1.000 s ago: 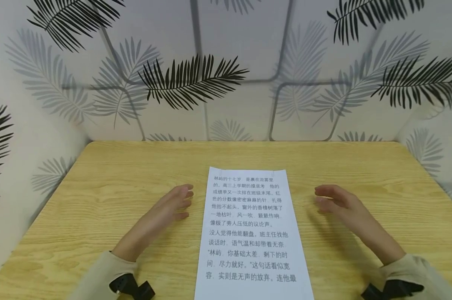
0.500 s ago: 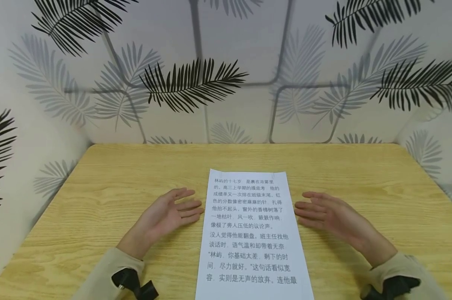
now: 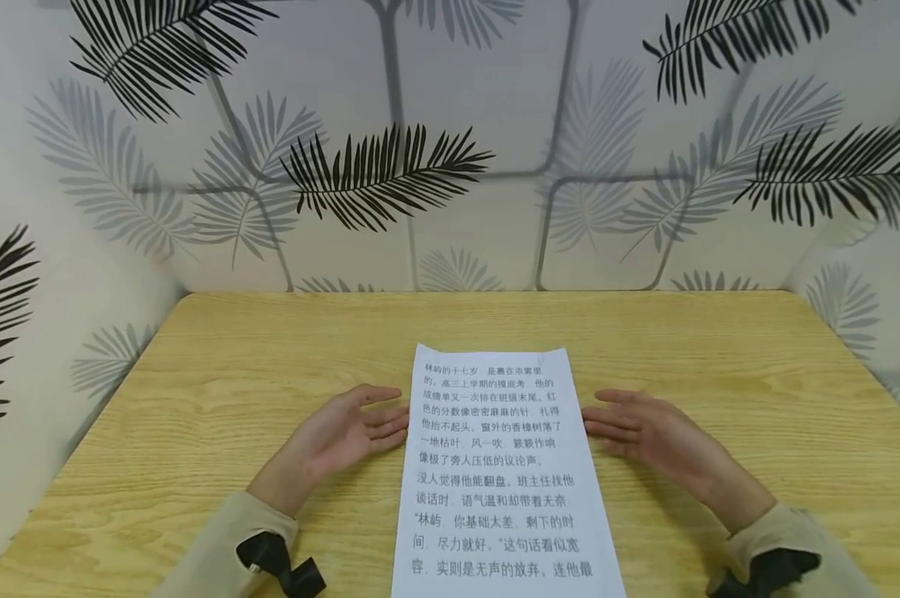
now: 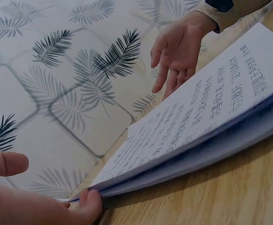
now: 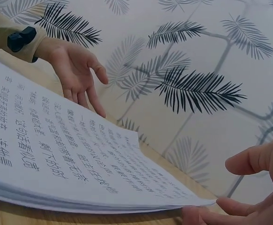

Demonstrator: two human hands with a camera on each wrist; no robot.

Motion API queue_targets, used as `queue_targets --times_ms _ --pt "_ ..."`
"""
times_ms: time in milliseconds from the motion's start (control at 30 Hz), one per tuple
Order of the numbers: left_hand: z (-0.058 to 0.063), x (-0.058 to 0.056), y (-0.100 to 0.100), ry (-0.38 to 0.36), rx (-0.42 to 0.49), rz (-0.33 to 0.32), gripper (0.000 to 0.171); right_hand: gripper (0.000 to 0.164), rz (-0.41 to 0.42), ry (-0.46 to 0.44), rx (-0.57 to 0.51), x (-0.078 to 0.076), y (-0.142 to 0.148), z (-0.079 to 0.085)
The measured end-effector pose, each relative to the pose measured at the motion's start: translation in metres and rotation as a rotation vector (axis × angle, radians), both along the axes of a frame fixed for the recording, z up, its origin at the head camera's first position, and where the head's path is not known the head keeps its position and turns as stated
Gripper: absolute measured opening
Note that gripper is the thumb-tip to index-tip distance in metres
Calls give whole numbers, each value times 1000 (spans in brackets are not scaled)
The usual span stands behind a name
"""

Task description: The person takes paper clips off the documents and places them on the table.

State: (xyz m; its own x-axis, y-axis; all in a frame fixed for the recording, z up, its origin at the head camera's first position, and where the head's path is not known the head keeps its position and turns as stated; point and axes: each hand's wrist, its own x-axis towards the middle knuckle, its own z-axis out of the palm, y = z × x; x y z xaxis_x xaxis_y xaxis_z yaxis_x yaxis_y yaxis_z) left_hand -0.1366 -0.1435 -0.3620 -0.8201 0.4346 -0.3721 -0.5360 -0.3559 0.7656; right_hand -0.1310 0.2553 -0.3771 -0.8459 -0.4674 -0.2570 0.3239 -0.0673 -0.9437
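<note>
Wooden table (image 3: pixel 196 399) bears one paper stack (image 3: pixel 495 465); two relaxed, unclenched hands, left hand (image 3: pixel 345 432) and right hand (image 3: pixel 644 432), touch its side edges.

the stack of printed sheets (image 3: pixel 498 473) lies on the table (image 3: pixel 196 399), between left hand (image 3: pixel 345 432) and right hand (image 3: pixel 644 432).

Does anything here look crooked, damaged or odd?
Nothing much. The stack of printed sheets lies nearly square on the wooden table, undamaged, between the left hand and right hand.
</note>
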Motion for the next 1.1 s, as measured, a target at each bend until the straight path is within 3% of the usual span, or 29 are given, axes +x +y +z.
queue_targets --times_ms 133,267,433,600,800,933,1100 --pt "-7 -5 1 58 -111 -67 50 61 -9 45 57 1 -3 -3" --pt "-13 -7 4 228 -319 -128 44 57 -44 80 95 6 -8 0" --pt "-16 -4 11 346 -517 -107 38 51 -127 156 272 10 -19 2" --pt "-16 -3 16 374 -582 -87 33 43 -179 191 407 11 -27 2" --pt "-16 -3 17 373 -586 -35 29 37 -186 213 415 12 -30 3" --pt "-17 -2 20 368 -655 40 23 40 -206 202 428 11 -34 2" --pt "-18 2 25 370 -759 83 20 36 -223 183 462 11 -43 -1"
